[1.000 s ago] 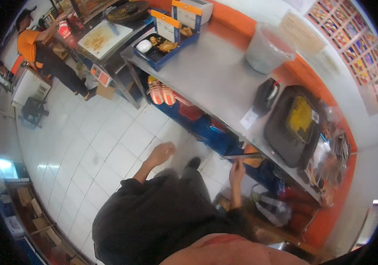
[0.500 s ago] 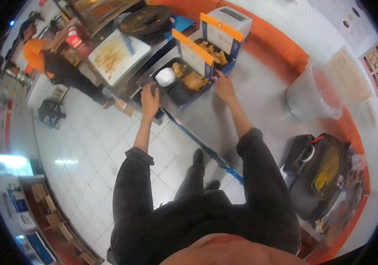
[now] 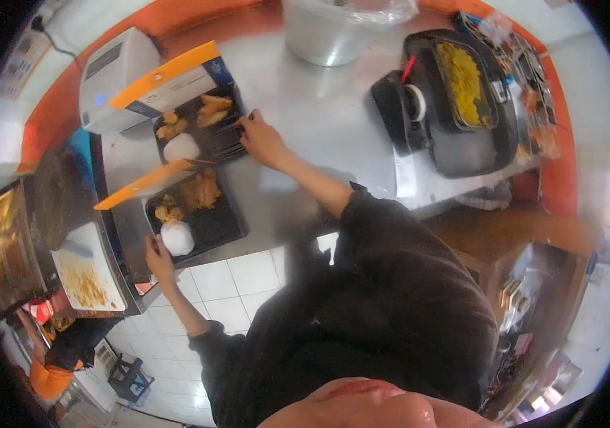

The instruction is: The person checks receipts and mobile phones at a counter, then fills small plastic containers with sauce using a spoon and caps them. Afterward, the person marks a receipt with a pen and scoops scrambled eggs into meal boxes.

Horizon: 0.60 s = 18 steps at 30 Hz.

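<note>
Two open meal boxes stand on the steel table, each with a raised orange-edged lid. The near box [image 3: 223, 220] holds a white mound [image 3: 177, 238], fried pieces [image 3: 200, 190] and a dark bare compartment. My left hand [image 3: 160, 260] is at its left front corner beside the mound, fingers slightly apart. In the far box [image 3: 226, 145] are another white mound [image 3: 181, 147] and fried pieces [image 3: 214, 110]. The fingers of my right hand [image 3: 265, 143] are bent around its right edge, their tips partly hidden.
A white machine [image 3: 118, 80] stands behind the boxes. Along the table are a large bucket [image 3: 326, 32], a black device with paper [image 3: 399, 118] and a dark tray with yellow food [image 3: 462, 85]. A stained white board [image 3: 89, 271] and an orange-clad person [image 3: 49, 378] are at left.
The view has swung toward the table's back. My left hand has moved along the near box's front, and my right hand is now at the far box. Both boxes' contents now show more fully.
</note>
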Each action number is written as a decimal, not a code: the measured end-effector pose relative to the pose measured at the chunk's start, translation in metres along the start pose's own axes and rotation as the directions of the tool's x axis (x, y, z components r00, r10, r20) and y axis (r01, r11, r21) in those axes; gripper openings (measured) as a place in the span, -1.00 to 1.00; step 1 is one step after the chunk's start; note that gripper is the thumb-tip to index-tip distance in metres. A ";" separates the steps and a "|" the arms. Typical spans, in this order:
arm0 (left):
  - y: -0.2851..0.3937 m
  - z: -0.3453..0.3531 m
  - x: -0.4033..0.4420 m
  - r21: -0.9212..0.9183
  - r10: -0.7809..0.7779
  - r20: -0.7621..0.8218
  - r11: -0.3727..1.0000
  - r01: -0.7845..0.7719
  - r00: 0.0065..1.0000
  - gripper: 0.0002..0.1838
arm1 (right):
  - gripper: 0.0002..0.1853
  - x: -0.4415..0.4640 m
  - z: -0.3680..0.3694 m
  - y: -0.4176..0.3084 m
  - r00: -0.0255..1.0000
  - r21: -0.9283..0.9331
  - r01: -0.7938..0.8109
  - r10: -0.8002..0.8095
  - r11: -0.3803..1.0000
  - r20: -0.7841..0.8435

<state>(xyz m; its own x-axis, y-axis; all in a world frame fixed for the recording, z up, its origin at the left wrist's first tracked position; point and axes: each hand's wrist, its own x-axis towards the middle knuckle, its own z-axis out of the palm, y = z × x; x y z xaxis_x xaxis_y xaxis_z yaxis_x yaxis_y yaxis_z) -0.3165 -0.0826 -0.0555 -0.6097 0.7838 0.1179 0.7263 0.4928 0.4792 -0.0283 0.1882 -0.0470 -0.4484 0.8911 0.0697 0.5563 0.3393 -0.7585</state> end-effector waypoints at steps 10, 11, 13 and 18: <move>0.196 0.089 -0.070 -0.144 -0.092 0.102 0.984 0.106 0.991 -0.53 | -0.73 -0.087 -0.189 0.046 0.933 -0.022 0.091 -0.093 0.996 -0.347; 0.203 0.097 -0.077 -0.142 -0.050 0.077 0.988 0.061 0.996 -0.54 | -0.77 -0.106 -0.216 0.042 0.903 0.054 0.160 -0.123 0.986 -0.411; 0.225 0.102 -0.081 -0.155 -0.076 0.088 0.984 0.089 0.993 -0.57 | -0.82 -0.153 -0.266 0.050 0.832 0.071 0.202 -0.133 0.977 -0.539; 0.357 0.095 -0.125 -0.132 -0.079 -0.273 0.990 0.044 0.959 -0.67 | -0.89 -0.259 -0.348 0.148 0.515 0.349 -0.047 0.322 0.936 -0.795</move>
<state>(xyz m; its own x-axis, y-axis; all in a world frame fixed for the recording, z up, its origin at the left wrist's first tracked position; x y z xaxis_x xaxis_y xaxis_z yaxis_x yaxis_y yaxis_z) 0.0491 0.0308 0.0182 -0.7287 0.6094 0.3126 0.6505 0.4730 0.5943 0.4139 0.1124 0.0482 0.5043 0.8073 0.3066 0.2975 0.1708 -0.9393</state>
